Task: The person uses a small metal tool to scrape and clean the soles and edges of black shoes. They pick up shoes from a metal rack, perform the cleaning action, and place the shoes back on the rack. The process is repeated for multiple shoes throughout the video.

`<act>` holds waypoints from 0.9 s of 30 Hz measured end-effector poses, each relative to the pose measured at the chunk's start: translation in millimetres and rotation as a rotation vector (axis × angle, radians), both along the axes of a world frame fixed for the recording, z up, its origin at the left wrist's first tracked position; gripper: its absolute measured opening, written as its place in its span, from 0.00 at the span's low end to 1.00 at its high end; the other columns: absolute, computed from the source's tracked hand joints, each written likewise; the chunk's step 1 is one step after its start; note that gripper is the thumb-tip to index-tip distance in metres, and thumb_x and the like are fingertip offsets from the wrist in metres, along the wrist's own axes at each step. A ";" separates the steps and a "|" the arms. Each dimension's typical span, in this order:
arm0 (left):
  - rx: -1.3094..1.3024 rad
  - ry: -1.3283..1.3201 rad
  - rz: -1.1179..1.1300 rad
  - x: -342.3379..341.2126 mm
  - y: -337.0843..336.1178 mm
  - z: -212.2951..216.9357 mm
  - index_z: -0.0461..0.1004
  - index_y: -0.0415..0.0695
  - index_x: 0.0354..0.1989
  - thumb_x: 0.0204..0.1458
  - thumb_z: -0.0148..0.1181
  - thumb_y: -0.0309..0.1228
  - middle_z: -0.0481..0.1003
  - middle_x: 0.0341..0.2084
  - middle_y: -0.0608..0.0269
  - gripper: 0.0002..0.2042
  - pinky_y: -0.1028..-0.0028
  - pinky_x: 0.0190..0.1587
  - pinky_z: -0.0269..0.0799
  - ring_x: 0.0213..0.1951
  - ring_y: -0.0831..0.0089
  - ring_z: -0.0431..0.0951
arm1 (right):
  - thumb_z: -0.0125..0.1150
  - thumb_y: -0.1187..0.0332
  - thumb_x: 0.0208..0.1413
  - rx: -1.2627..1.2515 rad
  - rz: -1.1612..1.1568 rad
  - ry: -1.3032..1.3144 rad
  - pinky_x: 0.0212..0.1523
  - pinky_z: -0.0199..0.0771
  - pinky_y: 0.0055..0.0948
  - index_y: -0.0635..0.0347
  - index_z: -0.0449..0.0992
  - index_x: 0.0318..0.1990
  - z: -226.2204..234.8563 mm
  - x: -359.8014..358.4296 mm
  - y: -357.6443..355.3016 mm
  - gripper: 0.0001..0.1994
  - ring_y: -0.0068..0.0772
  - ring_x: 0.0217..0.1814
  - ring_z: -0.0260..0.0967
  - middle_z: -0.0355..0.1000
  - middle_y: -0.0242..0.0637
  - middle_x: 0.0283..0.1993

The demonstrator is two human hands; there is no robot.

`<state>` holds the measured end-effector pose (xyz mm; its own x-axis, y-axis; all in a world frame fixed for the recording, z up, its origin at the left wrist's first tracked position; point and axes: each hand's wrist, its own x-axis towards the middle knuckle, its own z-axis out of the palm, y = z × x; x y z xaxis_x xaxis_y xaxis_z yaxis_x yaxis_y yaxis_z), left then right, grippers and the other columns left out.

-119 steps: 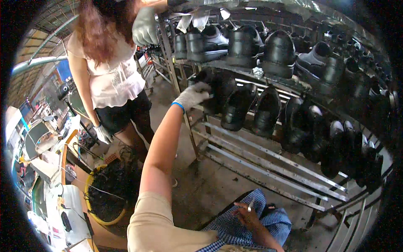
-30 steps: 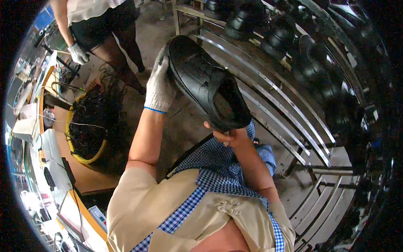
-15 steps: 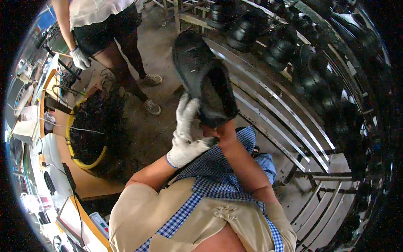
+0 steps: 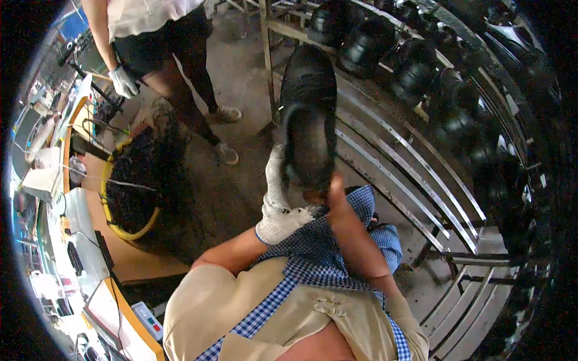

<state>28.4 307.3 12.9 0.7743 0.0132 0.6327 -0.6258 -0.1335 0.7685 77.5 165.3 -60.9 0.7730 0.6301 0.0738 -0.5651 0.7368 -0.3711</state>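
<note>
A black shoe (image 4: 308,84) is held up in front of me, its toe pointing away and its opening facing up toward me. My right hand (image 4: 335,191), bare, grips it at the heel; most of its fingers are hidden under the shoe. Along the shoe's left side lie the fingers of my left hand (image 4: 280,201), which wears a white knitted glove. The glove's dark-stained thumb reaches across below the heel, close to my right hand.
Metal rails of a rack (image 4: 400,168) run along the right, with rows of black shoes or boots (image 4: 415,66) beyond. Another person (image 4: 159,57) stands at the far left, wearing a glove. A yellow-rimmed basket (image 4: 129,234) of dark material sits by a cluttered bench (image 4: 90,240).
The shoe has swung from tilted left to nearly straight ahead, turning and shifting right. Both my hands have moved slightly right and down with it.
</note>
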 end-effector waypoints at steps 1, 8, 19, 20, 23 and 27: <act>-0.068 0.012 0.044 3.6 -0.8 -8.3 0.41 0.44 0.68 0.39 0.72 0.40 0.54 0.62 0.49 0.51 0.59 0.64 0.56 0.62 0.56 0.59 | 0.57 0.48 0.54 -0.186 -0.039 -0.012 0.60 0.67 0.43 0.58 0.65 0.60 -11.2 3.0 -1.1 0.31 0.42 0.56 0.70 0.72 0.41 0.54; -0.764 0.346 -0.004 28.8 13.3 -13.1 0.56 0.50 0.59 0.41 0.68 0.23 0.64 0.55 0.60 0.36 0.64 0.57 0.65 0.55 0.65 0.67 | 0.58 0.64 0.59 -0.925 -0.334 -0.405 0.19 0.68 0.24 0.56 0.56 0.64 26.6 14.9 34.6 0.28 0.23 0.24 0.67 0.69 0.34 0.43; -0.564 0.180 0.046 146.9 76.4 69.8 0.58 0.49 0.57 0.47 0.63 0.25 0.67 0.49 0.63 0.28 0.69 0.54 0.66 0.50 0.69 0.68 | 0.54 0.55 0.60 -0.928 -0.696 -0.158 0.15 0.46 0.16 0.56 0.61 0.62 0.1 -75.1 -114.0 0.26 0.12 0.17 0.50 0.74 0.34 0.36; -0.514 0.115 0.045 168.5 84.6 76.0 0.58 0.49 0.57 0.47 0.64 0.25 0.67 0.49 0.63 0.29 0.70 0.54 0.66 0.50 0.70 0.68 | 0.53 0.53 0.60 -1.003 -0.812 -0.240 0.17 0.47 0.17 0.56 0.64 0.60 10.0 -93.3 -130.9 0.25 0.12 0.19 0.51 0.72 0.32 0.35; -0.466 0.082 -0.006 241.5 88.6 98.6 0.60 0.49 0.56 0.45 0.66 0.29 0.69 0.47 0.62 0.29 0.70 0.50 0.70 0.47 0.71 0.71 | 0.53 0.50 0.60 -1.112 -1.151 -0.069 0.22 0.51 0.19 0.55 0.70 0.53 -3.5 -134.3 -195.2 0.22 0.14 0.23 0.55 0.70 0.27 0.34; -0.312 0.077 0.019 307.0 67.6 128.1 0.62 0.47 0.54 0.44 0.66 0.25 0.71 0.44 0.60 0.28 0.72 0.49 0.72 0.46 0.71 0.72 | 0.56 0.50 0.59 -1.107 -1.555 0.136 0.30 0.58 0.19 0.53 0.72 0.51 -51.9 -195.9 -316.1 0.20 0.17 0.31 0.58 0.68 0.25 0.36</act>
